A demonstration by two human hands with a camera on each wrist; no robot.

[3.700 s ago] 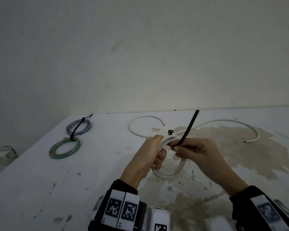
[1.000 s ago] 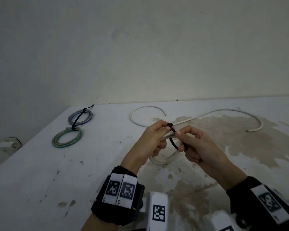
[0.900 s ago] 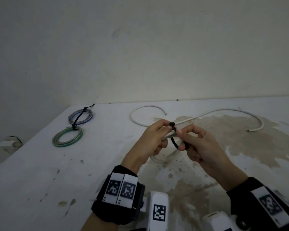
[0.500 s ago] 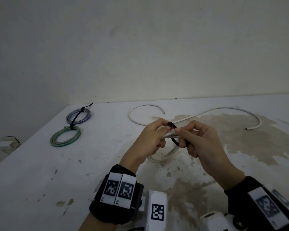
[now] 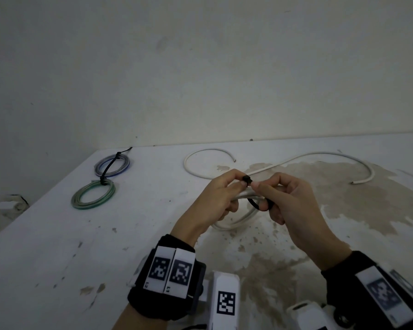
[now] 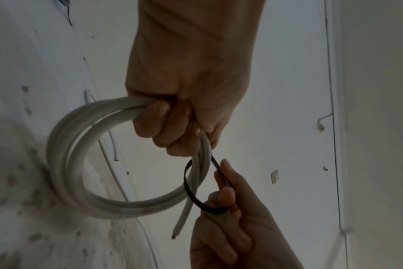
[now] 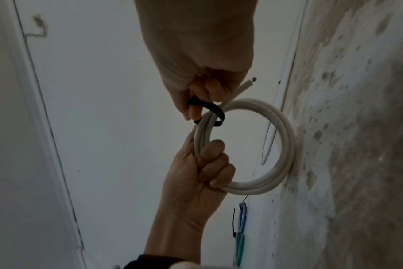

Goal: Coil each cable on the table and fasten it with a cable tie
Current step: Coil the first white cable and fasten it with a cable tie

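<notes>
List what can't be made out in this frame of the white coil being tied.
- Whether the black cable tie tip has entered its head: head view, fingertips of the left hand and right hand cover it; both wrist views miss the head.
- How the white coil strands sit inside the left hand's grip: left wrist view, curled fingers hide them.
- Ties on the blue coil and green coil: head view, too small for detail.

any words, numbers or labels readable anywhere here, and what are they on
No readable words or brand names in any view.
Left wristband: two square black-and-white code markers, no text; the tiny marks under them are too small to read.
White block: one code marker, no text.
Right wristband: one code marker, blurred.
White coil: faint print along the jacket, too blurred to read.
</notes>
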